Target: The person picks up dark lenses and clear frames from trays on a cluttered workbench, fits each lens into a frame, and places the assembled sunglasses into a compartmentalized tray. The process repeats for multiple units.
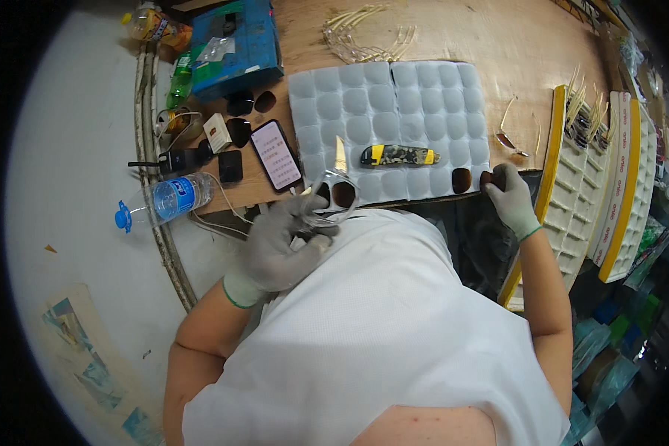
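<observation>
Both my hands wear grey gloves with green cuffs. My left hand (279,249) is closed around a clear eyeglass frame (333,220) at the near left edge of the grey cushioned pad (416,82). Dark brown lenses (343,195) show behind that frame. At the pad's near right corner, the fingers of my right hand (511,199) pinch a brown lens (486,178), partly hidden by the fingertips. Just left of it another brown lens (461,180) lies on the pad. A camouflage-patterned handle with yellow bands (400,155) rests mid-pad, near a slim yellowish pointed piece (340,154).
Left of the pad are a lit phone (276,156), dark lenses (239,132), a blue box (238,48) and a water bottle (167,199). Slender pale frame parts (364,33) lie at the back. Yellow-edged trays (572,193) stand right, one holding several frames with lenses.
</observation>
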`<state>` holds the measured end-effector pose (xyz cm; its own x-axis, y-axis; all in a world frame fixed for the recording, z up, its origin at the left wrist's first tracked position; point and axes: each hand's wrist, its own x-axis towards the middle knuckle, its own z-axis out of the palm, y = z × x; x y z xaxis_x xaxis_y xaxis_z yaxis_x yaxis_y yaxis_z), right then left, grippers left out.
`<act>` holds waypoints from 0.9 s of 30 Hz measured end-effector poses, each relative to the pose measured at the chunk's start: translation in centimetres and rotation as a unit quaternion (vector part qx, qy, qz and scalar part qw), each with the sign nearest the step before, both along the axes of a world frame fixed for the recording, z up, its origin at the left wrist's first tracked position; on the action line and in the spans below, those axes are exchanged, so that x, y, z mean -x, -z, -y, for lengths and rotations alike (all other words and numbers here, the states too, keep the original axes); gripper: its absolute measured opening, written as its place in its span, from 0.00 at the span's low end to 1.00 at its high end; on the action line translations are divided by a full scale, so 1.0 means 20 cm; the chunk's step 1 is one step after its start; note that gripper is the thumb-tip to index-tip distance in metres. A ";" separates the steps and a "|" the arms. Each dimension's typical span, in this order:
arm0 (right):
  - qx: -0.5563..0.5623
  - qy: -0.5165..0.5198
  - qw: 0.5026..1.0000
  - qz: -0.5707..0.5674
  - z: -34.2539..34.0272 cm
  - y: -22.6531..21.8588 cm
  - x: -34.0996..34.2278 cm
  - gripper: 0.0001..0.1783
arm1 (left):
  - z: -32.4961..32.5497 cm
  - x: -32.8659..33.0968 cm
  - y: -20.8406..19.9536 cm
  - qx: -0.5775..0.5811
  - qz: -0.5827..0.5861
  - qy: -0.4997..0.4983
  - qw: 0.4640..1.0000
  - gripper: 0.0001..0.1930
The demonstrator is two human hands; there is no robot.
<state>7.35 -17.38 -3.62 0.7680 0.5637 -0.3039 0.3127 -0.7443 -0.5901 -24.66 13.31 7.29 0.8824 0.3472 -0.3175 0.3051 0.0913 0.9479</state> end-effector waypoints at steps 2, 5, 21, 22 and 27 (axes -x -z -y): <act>-0.065 0.009 0.998 -0.015 -0.05 -0.11 0.05 0.20 | 0.01 0.01 -0.01 0.040 -0.021 0.024 0.999 0.14; -0.220 0.045 0.969 -0.101 -0.25 -0.34 0.28 0.23 | 0.02 -0.07 0.02 0.083 0.007 0.044 0.996 0.12; -0.408 0.149 0.839 -0.328 -0.60 -0.64 0.87 0.15 | 0.06 -0.14 -0.12 0.033 0.065 0.177 0.982 0.14; -0.400 0.123 0.827 -0.375 -0.57 -0.64 0.85 0.16 | 0.06 -0.14 -0.10 0.030 0.074 0.189 0.979 0.14; -0.383 0.042 0.793 -0.472 -0.43 -0.63 0.72 0.17 | 0.11 -0.19 -0.17 -0.010 0.099 0.208 0.973 0.14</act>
